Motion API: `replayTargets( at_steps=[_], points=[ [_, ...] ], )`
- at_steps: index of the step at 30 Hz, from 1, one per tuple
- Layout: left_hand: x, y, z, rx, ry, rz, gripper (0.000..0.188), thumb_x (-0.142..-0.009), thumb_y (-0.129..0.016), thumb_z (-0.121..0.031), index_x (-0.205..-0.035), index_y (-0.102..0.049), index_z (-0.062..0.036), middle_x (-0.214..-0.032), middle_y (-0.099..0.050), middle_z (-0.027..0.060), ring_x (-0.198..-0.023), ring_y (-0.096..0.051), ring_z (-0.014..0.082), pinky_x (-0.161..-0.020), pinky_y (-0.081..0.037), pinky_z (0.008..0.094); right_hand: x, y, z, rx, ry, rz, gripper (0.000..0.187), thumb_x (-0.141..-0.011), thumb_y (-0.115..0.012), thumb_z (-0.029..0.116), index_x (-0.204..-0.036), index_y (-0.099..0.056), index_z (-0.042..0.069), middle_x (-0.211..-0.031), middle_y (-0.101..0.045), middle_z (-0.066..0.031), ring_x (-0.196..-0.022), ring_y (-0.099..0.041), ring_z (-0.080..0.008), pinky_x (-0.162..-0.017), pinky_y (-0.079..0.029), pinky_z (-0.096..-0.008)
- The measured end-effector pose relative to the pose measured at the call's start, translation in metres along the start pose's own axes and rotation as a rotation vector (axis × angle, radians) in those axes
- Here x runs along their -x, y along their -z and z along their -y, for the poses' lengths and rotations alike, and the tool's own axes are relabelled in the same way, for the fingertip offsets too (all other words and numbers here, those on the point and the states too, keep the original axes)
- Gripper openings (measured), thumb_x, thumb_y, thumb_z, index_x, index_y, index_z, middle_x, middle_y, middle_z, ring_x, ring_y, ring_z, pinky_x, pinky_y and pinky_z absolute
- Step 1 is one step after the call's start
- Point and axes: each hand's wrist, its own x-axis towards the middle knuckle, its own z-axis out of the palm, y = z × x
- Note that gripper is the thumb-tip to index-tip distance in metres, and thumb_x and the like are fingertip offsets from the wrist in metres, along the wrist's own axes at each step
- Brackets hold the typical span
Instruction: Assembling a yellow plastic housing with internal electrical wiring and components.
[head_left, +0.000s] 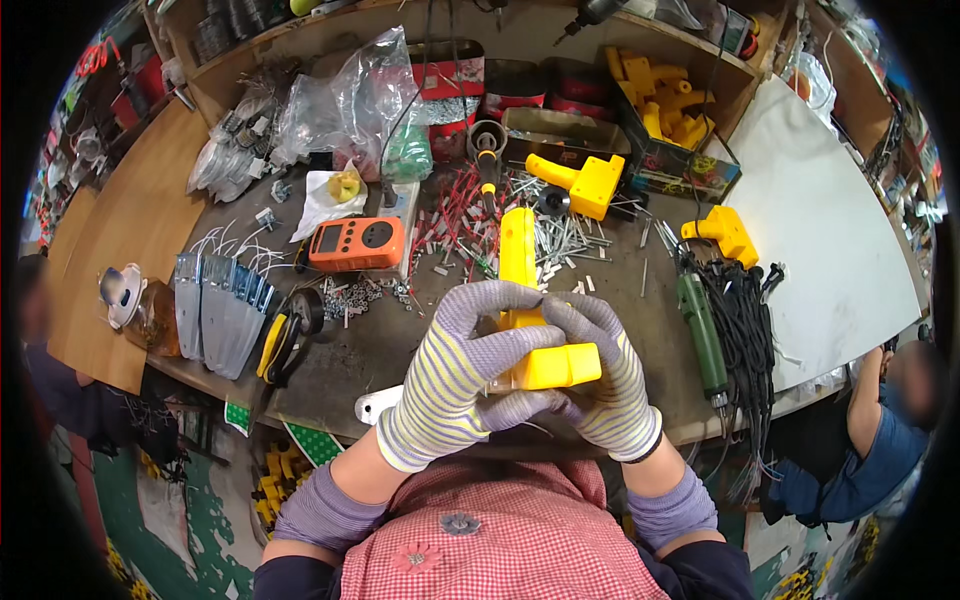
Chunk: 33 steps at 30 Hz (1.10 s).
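Note:
Both my hands wear grey gloves with yellow stripes and meet over the near edge of the worktable. My left hand [447, 372] is closed around a yellow plastic housing [560, 367] from the left. My right hand [608, 375] grips it from the right, fingers bent over its top. A long yellow handle part [517, 245] sticks out beyond my fingers, seemingly of the same piece; the gloves hide the join. Farther off lies another yellow housing [597, 187] with a handle, and a smaller-looking one [735, 235] rests to the right.
An orange meter [357, 243], screws and short red wires [455, 220] lie ahead. A green electric screwdriver [702, 335] and bundled black cables [745, 350] are at right. A box [690, 170] holds yellow housings. Clear blue-tinted pieces [225, 315] stand left. People sit at both sides.

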Motion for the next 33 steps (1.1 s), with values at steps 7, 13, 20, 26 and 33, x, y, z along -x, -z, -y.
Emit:
replayTargets(
  at_steps=[7,13,20,26,33],
  points=[
    [0.005,-0.001,-0.002,0.022,0.041,-0.074,0.047,-0.07,-0.085,-0.024,-0.113,-0.072,-0.0103,-0.122,-0.056,0.0122,-0.111,-0.057,0.0284,-0.095,-0.049,0.0378,-0.001,-0.008,0.004,0.073,0.002,-0.025,0.089,-0.066,-0.085,-0.002,-0.145,-0.047,0.01,-0.127,-0.052,-0.0153,-0.112,-0.057,-0.0297,-0.094,-0.052,-0.0356],
    [0.0,-0.012,0.007,0.229,0.14,-0.181,0.04,-0.078,-0.077,-0.019,-0.114,-0.07,-0.006,-0.123,-0.054,0.0137,-0.114,-0.058,0.0299,-0.098,-0.048,0.0389,-0.008,-0.012,0.006,0.253,-0.128,-0.01,0.095,-0.067,-0.081,0.0,-0.151,-0.039,0.011,-0.126,-0.05,-0.0176,-0.108,-0.059,-0.0319,-0.093,-0.053,-0.0363],
    [0.004,-0.01,0.019,0.23,0.173,-0.156,0.039,-0.079,-0.077,-0.017,-0.115,-0.066,-0.0044,-0.124,-0.056,0.0144,-0.115,-0.058,0.0286,-0.096,-0.05,0.038,-0.003,-0.011,-0.004,0.218,-0.18,0.028,0.107,-0.063,-0.089,0.007,-0.154,-0.032,0.01,-0.136,-0.049,-0.0158,-0.123,-0.053,-0.0334,-0.104,-0.044,-0.0399],
    [-0.009,-0.032,0.006,0.251,0.111,-0.086,0.054,-0.082,-0.077,-0.018,-0.13,-0.057,-0.0052,-0.136,-0.05,0.0148,-0.123,-0.053,0.0264,-0.092,-0.053,0.0339,0.021,-0.015,-0.023,-0.579,-0.514,-0.217,0.096,-0.074,-0.083,0.014,-0.153,-0.029,0.009,-0.139,-0.051,-0.0087,-0.122,-0.055,-0.0234,-0.105,-0.047,-0.039],
    [-0.01,-0.027,0.003,0.277,0.034,0.074,0.047,-0.084,-0.072,-0.023,-0.126,-0.063,-0.0061,-0.131,-0.057,0.0142,-0.125,-0.052,0.0312,-0.107,-0.041,0.0435,0.085,0.135,-0.02,1.314,-0.384,-0.583,0.065,-0.088,-0.062,0.034,-0.14,-0.045,0.0,-0.13,-0.056,-0.0125,-0.117,-0.059,-0.0259,-0.102,-0.047,-0.0427]
  ],
)
